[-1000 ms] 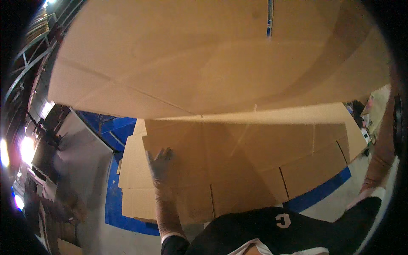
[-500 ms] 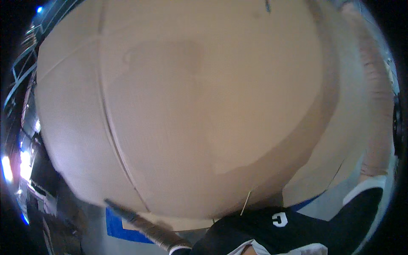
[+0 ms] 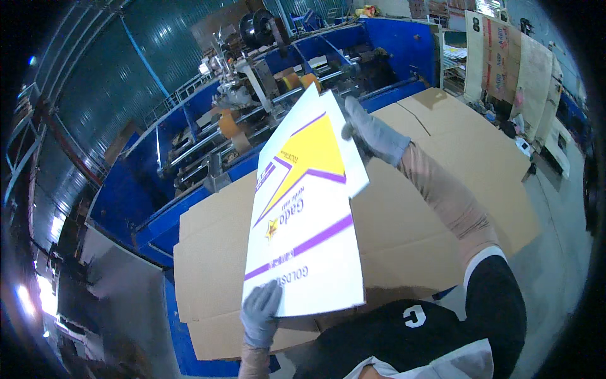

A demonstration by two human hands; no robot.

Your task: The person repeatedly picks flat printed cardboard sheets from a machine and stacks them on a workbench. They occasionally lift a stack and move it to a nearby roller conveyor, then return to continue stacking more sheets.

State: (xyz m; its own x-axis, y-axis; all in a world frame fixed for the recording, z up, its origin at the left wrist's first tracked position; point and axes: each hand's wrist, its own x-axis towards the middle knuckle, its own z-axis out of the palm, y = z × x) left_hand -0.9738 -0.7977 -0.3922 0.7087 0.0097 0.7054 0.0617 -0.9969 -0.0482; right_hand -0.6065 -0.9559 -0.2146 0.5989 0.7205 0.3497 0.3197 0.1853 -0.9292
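Observation:
A white printed cardboard sheet point(image 3: 303, 234) with yellow and purple shapes is held tilted up in front of me by both gloved hands. My left hand point(image 3: 261, 309) grips its lower left corner, fingers over the printed face. My right hand point(image 3: 374, 134) is closed at its upper right edge; the thumb side is partly hidden. The upper right of the sheet shows an offset flap or second layer; I cannot tell which. Beneath it lies large brown cardboard point(image 3: 410, 234), creased and spread wide in front of my body.
Behind the cardboard stands a blue machine point(image 3: 142, 208) with metal shafts, orange rollers and a black reel point(image 3: 255, 28). At the far right are a panel with brown boards point(image 3: 499, 57) and a white machine housing point(image 3: 558, 148). Grey floor point(image 3: 555, 208) shows to the right.
The brown cardboard that filled the view now lies flat below. The white printed sheet is now in view between my hands, and both hands have come into sight.

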